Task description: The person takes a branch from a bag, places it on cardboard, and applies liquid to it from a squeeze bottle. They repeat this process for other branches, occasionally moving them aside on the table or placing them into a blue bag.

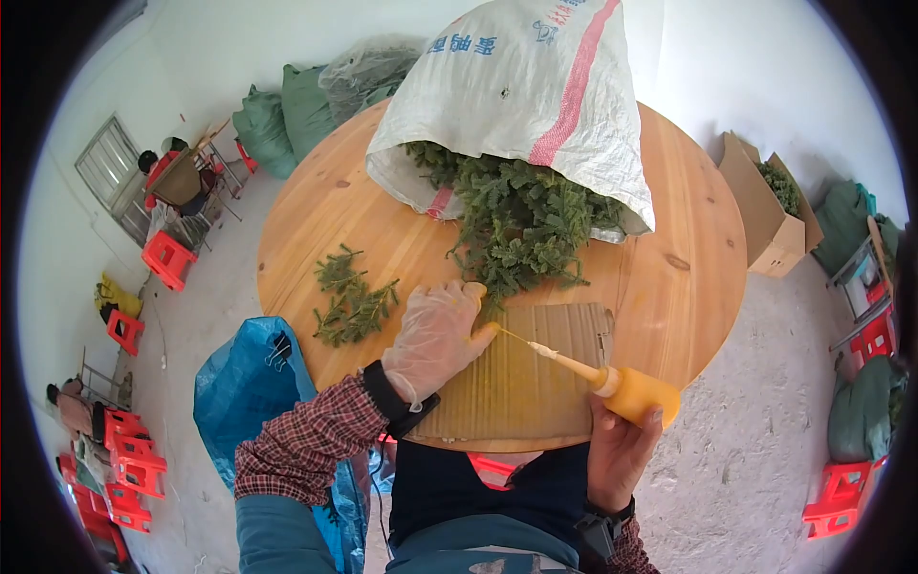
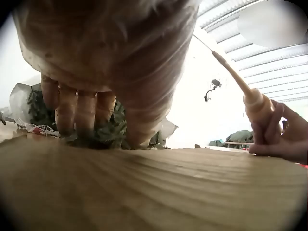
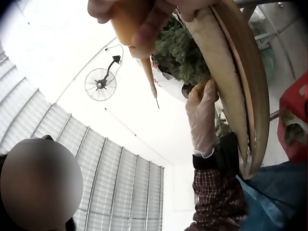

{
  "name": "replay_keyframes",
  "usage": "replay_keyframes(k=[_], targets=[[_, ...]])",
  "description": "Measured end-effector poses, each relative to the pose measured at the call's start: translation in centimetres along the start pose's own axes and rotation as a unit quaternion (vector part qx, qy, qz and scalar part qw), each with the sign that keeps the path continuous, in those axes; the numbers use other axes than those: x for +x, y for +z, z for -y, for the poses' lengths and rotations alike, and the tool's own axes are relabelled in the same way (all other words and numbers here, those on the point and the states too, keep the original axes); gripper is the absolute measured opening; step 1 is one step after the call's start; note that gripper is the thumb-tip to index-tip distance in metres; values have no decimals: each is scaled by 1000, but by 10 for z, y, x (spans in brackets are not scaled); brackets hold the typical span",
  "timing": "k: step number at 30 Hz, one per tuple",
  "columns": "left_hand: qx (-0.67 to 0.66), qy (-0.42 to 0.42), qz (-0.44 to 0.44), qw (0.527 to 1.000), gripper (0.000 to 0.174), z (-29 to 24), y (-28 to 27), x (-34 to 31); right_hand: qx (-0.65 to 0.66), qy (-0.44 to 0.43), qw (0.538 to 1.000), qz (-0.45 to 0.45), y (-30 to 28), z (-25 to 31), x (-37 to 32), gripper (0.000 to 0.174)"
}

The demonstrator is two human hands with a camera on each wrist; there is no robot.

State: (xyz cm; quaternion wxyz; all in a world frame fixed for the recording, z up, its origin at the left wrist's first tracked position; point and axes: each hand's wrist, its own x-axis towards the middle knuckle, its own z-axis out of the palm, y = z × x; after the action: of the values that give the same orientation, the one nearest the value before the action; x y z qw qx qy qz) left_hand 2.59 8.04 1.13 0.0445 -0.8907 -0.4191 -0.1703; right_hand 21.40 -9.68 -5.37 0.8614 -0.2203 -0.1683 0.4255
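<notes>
My left hand [image 1: 435, 337], in a clear plastic glove with yellow-stained fingertips, is at the near edge of a pile of green fir-like sprigs [image 1: 521, 215]. In the left wrist view its fingers point down at the greenery, with the thumb apart from them. My bare right hand [image 1: 620, 445] grips a yellow squeeze bottle [image 1: 650, 397], tilted so its long thin-tipped nozzle [image 1: 564, 359] points toward the left thumb. Below the nozzle lies a yellow-smeared corrugated cardboard sheet [image 1: 516, 402]. One loose sprig [image 1: 349, 298] lies left of the glove.
A white woven sack [image 1: 516, 86] spills the greenery onto the round wooden table [image 1: 688, 258]. A blue bag [image 1: 244, 383] hangs at the table's left edge. Beyond are an open cardboard box [image 1: 775, 234], green sacks [image 1: 268, 129] and red stools [image 1: 167, 258].
</notes>
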Motion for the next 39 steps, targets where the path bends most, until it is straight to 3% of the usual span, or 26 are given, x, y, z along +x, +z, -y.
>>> replay_keyframes(k=[2,7,11,14,18,19,21,22,27,30,35,37,38,39], targets=[[4,-1,31,1000,25,4,6,6,1,0,1000,-13,1,-1,0,44],[-53,-9,2,999,20,18,-1,13,-3,3,1000,-28,2,0,-1,45],[-199,-68,-22,977,19,27,-34,7,-4,4,999,-44,5,0,-2,45],[-428,-135,-14,894,20,36,-43,-3,-3,0,999,-38,3,-1,-2,46],[-528,-141,24,837,22,41,-38,-10,3,-5,999,-33,-2,-2,-1,47],[-528,-142,22,837,22,42,-36,-13,5,-6,999,-32,-2,-2,-1,47],[-331,-59,-68,939,22,40,-28,-18,0,-6,1000,-27,-1,-2,-1,48],[-224,-15,-111,968,22,37,-28,-18,-3,-8,1000,-27,-1,-2,0,48],[-265,-113,-30,957,21,38,-42,-14,0,-11,1000,-20,-6,-3,0,50],[-560,-145,18,816,20,41,-40,-17,-4,-9,1000,-28,-2,-2,-2,50],[-546,-155,51,822,21,38,-40,-28,-2,-8,1000,-11,-5,-2,-1,50],[-332,-113,-21,936,20,39,-32,-31,-4,-7,1000,-16,-2,-2,-1,50],[-215,-88,-56,971,20,40,-30,-31,-4,-10,1000,-24,0,-2,0,50],[-215,-86,-54,971,20,41,-29,-30,-5,-15,999,-35,1,-2,-1,51]])
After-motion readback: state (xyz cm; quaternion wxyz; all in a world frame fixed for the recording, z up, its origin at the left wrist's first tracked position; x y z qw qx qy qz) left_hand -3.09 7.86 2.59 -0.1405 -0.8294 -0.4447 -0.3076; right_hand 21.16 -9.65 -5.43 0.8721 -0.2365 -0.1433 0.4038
